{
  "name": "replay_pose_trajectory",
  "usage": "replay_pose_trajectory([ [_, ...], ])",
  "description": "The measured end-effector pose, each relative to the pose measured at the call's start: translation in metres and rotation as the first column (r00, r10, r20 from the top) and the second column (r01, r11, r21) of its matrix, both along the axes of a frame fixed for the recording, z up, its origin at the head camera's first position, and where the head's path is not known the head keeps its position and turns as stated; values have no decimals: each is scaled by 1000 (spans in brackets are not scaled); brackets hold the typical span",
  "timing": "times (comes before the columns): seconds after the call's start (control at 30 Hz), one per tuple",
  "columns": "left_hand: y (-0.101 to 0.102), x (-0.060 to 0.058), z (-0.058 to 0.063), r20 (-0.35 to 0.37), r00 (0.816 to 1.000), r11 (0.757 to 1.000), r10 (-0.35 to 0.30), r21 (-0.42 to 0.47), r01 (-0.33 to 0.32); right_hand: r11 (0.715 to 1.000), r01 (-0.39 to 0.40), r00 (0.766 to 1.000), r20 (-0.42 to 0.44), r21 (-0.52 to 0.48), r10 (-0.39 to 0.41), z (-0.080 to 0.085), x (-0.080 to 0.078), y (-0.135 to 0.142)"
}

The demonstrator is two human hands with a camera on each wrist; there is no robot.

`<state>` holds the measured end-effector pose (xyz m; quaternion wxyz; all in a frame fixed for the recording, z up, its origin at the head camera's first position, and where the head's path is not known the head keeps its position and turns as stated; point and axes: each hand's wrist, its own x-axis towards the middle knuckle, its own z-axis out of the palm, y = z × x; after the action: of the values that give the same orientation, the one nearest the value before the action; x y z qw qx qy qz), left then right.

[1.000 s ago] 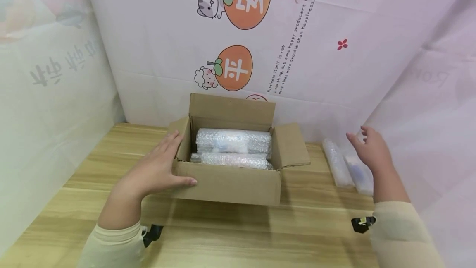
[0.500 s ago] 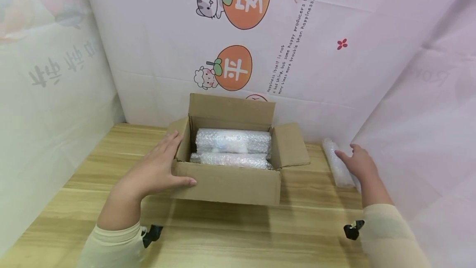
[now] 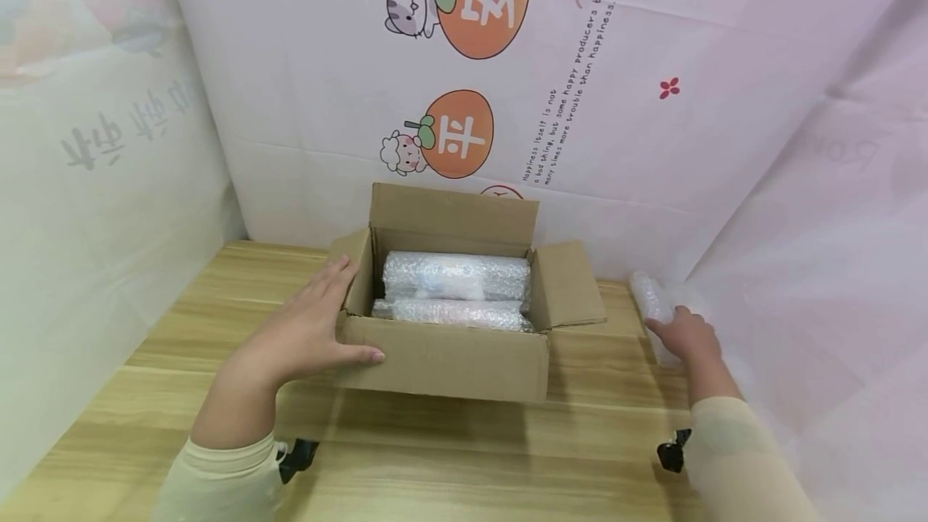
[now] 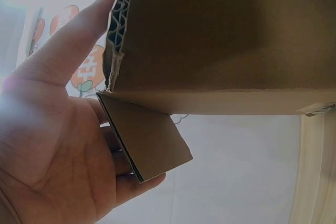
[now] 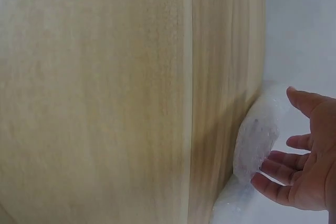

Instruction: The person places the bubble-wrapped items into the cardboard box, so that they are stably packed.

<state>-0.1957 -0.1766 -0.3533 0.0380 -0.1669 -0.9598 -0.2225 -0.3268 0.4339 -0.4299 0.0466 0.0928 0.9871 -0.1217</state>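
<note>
An open cardboard box point(image 3: 449, 361) holds several rolls in bubble wrap point(image 3: 457, 276). My left hand point(image 3: 308, 325) straddles its front left corner in the head view, thumb along the front and straight fingers against the left flap point(image 4: 149, 137). At the right, my right hand point(image 3: 689, 335) is over a bubble-wrapped roll point(image 3: 648, 294) lying on the table, partly covering it. In the right wrist view, the thumb is spread from the fingers, and the fingertips are right at the bubble wrap point(image 5: 254, 142). A second bubble-wrapped piece point(image 5: 231, 203) lies beside it.
The wooden table point(image 3: 420, 457) meets a printed white cloth backdrop point(image 3: 304, 103) behind and sheets on both sides. The box's right flap point(image 3: 569, 284) sticks out toward the wrapped roll. A black wrist mount point(image 3: 674, 451) sits at the right sleeve.
My right hand has moved left and down, from above the outer wrapped piece to over the roll nearer the box. My left hand and the box have stayed put.
</note>
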Motion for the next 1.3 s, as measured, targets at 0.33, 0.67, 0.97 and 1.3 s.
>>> replay_pose_trajectory([
  [0.33, 0, 0, 0, 11, 1000, 1000, -1, 6, 1, 999, -9, 998, 59, -42, 11, -4, -2, -2],
  [0.67, 0, -2, -2, 7, 1000, 1000, -6, 0, 6, 997, -24, 999, 41, -74, 27, -6, -4, 4],
  [0.97, 0, -2, -1, 16, 1000, 1000, -2, 4, 2, 986, -65, 998, -26, -156, 62, 13, -8, 4],
  [1.3, 0, -1, 0, 20, 1000, 1000, -2, -2, 2, 950, -51, 999, -19, -308, 47, 56, 1, -9],
])
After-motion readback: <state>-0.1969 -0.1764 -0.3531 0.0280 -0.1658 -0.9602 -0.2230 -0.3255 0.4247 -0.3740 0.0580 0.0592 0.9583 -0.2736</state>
